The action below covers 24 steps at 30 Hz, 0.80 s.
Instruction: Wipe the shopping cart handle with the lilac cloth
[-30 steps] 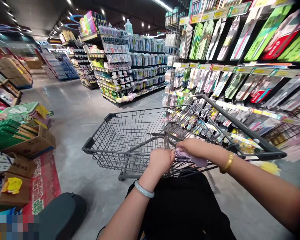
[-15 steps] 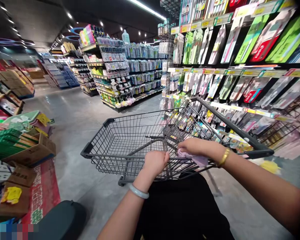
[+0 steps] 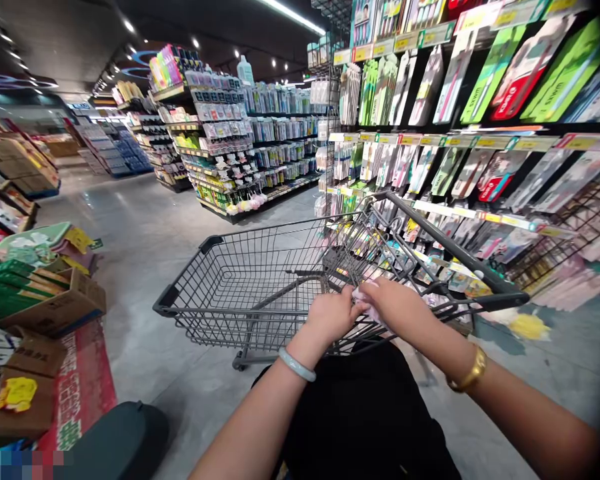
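A dark grey wire shopping cart (image 3: 240,280) stands in front of me in a store aisle, its basket bare. Both my hands meet at the cart's near rim. My left hand (image 3: 330,315), with a pale bangle on the wrist, is closed and pinches a small pale pink piece of cloth or wrapper (image 3: 366,298). My right hand (image 3: 397,308), with a gold bracelet on the wrist, is closed over the same pink piece from the right. The cart's handle bar (image 3: 455,257) runs off to the right behind my hands.
Racks of hanging toothbrush packs (image 3: 480,100) fill the right side close to the cart. Cardboard boxes of goods (image 3: 45,300) line the left on a red mat. A dark rounded object (image 3: 120,437) lies at the lower left. Grey floor (image 3: 145,227) leads to more shelves (image 3: 240,140).
My right hand has slid left along the cart's rim to meet my left hand, and both now pinch the pink piece together. The view has shifted slightly to the right.
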Motion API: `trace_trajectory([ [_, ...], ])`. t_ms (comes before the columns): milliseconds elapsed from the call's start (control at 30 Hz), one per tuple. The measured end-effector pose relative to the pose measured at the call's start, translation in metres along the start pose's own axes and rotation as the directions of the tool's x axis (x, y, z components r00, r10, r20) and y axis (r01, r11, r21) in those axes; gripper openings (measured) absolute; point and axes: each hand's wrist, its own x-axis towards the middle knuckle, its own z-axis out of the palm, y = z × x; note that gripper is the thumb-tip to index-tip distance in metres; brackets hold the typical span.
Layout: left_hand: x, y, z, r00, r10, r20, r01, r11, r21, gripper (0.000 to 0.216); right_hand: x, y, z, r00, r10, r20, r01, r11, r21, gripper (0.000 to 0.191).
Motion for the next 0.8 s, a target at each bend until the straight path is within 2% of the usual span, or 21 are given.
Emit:
trace_trajectory([
  [100,0.0,-0.002,0.002,0.997,0.036,0.074,-0.038,0.999,0.025,0.072,-0.028,-0.005,0.012,0.975,0.078,-0.21,-0.067,0.996,0.056,0.033],
  [200,0.001,0.0,0.001,0.991,0.052,0.127,-0.056,0.998,0.027,0.065,-0.033,-0.019,0.029,0.91,0.187,-0.37,-0.159,0.982,0.104,0.039],
  [267,0.002,0.001,-0.001,0.988,0.045,0.15,-0.051,0.998,0.034,0.055,-0.025,-0.029,0.035,0.894,0.187,-0.408,-0.155,0.982,0.112,0.04],
  [333,0.003,-0.001,-0.002,0.986,0.026,0.163,-0.033,0.999,0.038,0.052,-0.017,-0.031,0.037,0.909,0.123,-0.398,-0.087,0.99,0.106,0.04],
  [433,0.002,-0.007,-0.002,0.987,0.008,0.163,-0.012,1.0,0.024,0.058,-0.016,-0.02,0.04,0.928,0.007,-0.372,0.03,0.995,0.093,0.04],
  [500,0.002,-0.012,-0.002,0.985,-0.001,0.174,0.004,1.0,-0.015,0.059,-0.025,-0.012,0.047,0.918,-0.023,-0.395,0.059,0.995,0.079,0.04],
  [633,0.005,-0.016,0.002,0.991,-0.01,0.136,0.024,0.995,-0.101,0.065,-0.044,-0.016,0.076,0.846,-0.001,-0.533,0.033,0.998,0.05,0.034],
  [733,0.007,-0.014,0.005,0.99,-0.05,0.128,0.058,0.997,-0.057,0.065,-0.048,-0.027,0.099,0.785,0.042,-0.618,-0.012,0.999,0.053,0.027],
  [800,0.008,-0.012,0.006,0.989,-0.074,0.125,0.077,0.997,-0.023,0.065,-0.049,-0.03,0.109,0.774,0.054,-0.631,-0.024,0.998,0.056,0.028],
])
